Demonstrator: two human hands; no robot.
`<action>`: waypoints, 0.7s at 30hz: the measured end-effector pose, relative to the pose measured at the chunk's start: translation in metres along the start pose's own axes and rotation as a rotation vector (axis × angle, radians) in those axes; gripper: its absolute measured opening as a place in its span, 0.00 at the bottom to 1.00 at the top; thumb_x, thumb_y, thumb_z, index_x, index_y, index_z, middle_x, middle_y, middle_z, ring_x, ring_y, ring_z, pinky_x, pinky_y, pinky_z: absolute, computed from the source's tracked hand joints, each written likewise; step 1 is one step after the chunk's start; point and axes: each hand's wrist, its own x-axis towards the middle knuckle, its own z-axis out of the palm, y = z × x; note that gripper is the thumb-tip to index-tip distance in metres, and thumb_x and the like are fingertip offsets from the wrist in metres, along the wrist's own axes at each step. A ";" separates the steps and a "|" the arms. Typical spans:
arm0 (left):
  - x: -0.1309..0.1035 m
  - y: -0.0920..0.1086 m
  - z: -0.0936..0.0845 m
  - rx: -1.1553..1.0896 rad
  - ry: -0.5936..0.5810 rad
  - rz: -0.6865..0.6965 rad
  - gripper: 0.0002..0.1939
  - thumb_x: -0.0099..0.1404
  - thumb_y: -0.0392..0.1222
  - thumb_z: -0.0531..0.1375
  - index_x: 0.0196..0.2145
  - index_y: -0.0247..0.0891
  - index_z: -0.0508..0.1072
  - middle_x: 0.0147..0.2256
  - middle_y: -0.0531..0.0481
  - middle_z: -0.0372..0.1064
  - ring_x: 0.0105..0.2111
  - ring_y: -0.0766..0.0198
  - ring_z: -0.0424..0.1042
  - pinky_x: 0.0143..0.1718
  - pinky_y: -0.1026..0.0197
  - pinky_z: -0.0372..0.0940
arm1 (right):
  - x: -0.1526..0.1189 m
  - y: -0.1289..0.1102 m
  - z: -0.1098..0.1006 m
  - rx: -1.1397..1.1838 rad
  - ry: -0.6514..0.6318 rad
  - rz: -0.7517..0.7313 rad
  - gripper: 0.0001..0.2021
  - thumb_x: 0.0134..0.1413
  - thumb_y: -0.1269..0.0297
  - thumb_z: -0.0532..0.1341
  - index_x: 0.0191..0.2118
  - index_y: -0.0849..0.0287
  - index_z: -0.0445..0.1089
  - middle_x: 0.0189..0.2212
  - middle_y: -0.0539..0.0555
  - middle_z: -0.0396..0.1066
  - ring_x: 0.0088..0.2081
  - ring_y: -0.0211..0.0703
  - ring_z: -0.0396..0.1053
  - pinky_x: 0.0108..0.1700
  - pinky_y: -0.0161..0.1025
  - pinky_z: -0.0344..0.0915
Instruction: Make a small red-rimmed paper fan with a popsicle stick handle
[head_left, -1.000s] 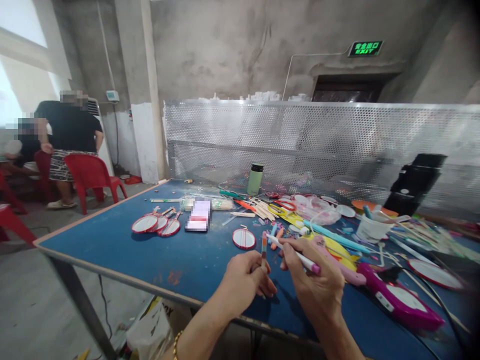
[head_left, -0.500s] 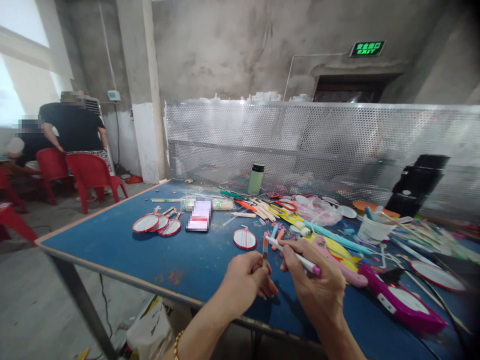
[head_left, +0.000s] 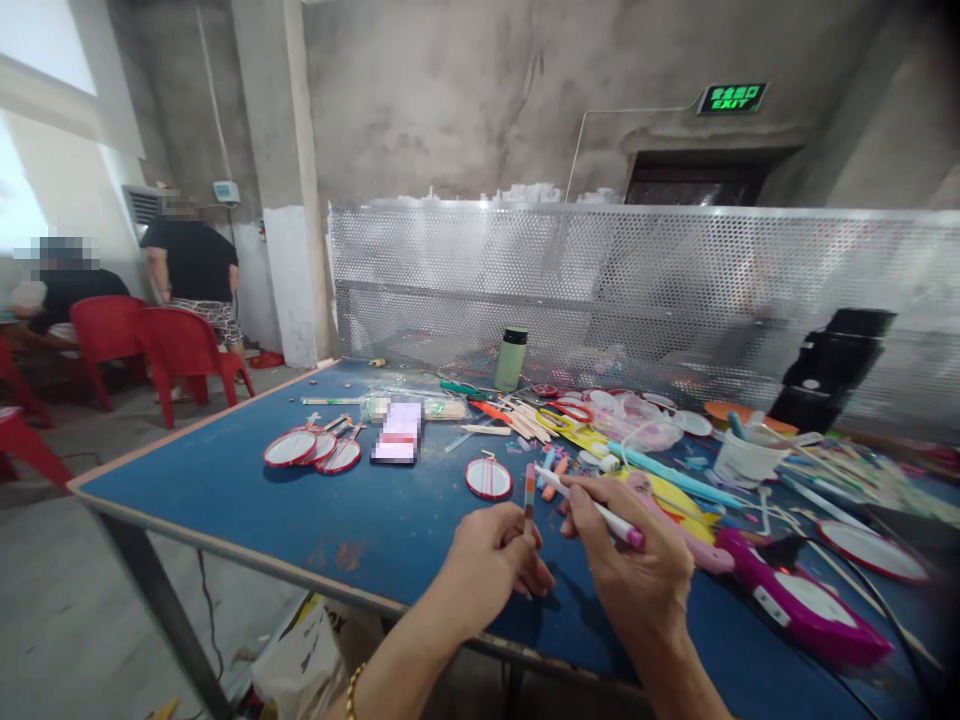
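Upright between the fingers of my left hand is a thin flat wooden stick with orange, white and brownish bands and a pink tip. My right hand grips a white pen with a pink end, held like a writing tool. Its point is beside the top of the stick; whether the two touch I cannot tell. Just beyond my hands lies a round white disc with a red rim and pinkish lines. Several similar discs overlap further left on the blue table.
A phone lies left of centre, and a green bottle stands at the back. Sticks, scissors and colourful scraps clutter the right side. There too are a white cup and a magenta device. A metal mesh screen rises behind.
The pen tip has shifted slightly to the right, away from the stick. My left hand has barely moved. In the background a standing person has moved to the right.
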 end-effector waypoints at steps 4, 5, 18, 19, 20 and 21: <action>-0.001 0.002 0.000 0.007 0.001 -0.006 0.05 0.59 0.40 0.53 0.30 0.37 0.65 0.22 0.48 0.74 0.21 0.65 0.72 0.23 0.67 0.61 | 0.000 0.000 0.000 0.001 -0.022 -0.017 0.06 0.61 0.70 0.60 0.39 0.56 0.75 0.26 0.47 0.71 0.27 0.35 0.69 0.32 0.34 0.65; -0.001 0.001 0.000 0.005 0.001 -0.007 0.05 0.59 0.40 0.53 0.31 0.37 0.65 0.22 0.48 0.74 0.21 0.65 0.72 0.23 0.67 0.61 | 0.000 0.000 0.000 0.000 -0.022 -0.024 0.06 0.61 0.70 0.60 0.39 0.56 0.75 0.26 0.47 0.71 0.27 0.35 0.69 0.32 0.34 0.65; 0.001 -0.004 0.000 -0.007 0.004 0.006 0.05 0.58 0.40 0.53 0.30 0.37 0.66 0.22 0.47 0.74 0.22 0.64 0.73 0.23 0.66 0.62 | -0.001 -0.002 0.000 0.000 0.015 -0.039 0.06 0.60 0.71 0.60 0.37 0.57 0.74 0.24 0.47 0.70 0.26 0.34 0.68 0.31 0.33 0.64; 0.001 -0.004 0.000 -0.006 0.004 0.004 0.05 0.58 0.40 0.53 0.30 0.37 0.66 0.22 0.47 0.74 0.22 0.64 0.73 0.23 0.67 0.62 | -0.001 -0.003 0.000 -0.002 0.017 -0.033 0.06 0.60 0.71 0.60 0.36 0.57 0.74 0.24 0.46 0.70 0.25 0.33 0.68 0.31 0.32 0.64; 0.001 -0.003 0.000 -0.004 0.006 0.002 0.05 0.58 0.40 0.53 0.30 0.37 0.66 0.22 0.47 0.74 0.22 0.64 0.73 0.23 0.67 0.62 | 0.000 -0.003 -0.001 -0.003 0.015 -0.025 0.06 0.60 0.70 0.60 0.36 0.57 0.74 0.24 0.46 0.70 0.25 0.33 0.68 0.31 0.32 0.64; 0.001 -0.003 0.000 -0.001 0.007 0.001 0.05 0.58 0.40 0.53 0.30 0.37 0.66 0.22 0.47 0.74 0.22 0.64 0.73 0.23 0.67 0.62 | 0.000 -0.003 -0.001 -0.006 0.010 -0.018 0.06 0.60 0.70 0.60 0.37 0.57 0.75 0.24 0.46 0.70 0.25 0.33 0.67 0.30 0.32 0.64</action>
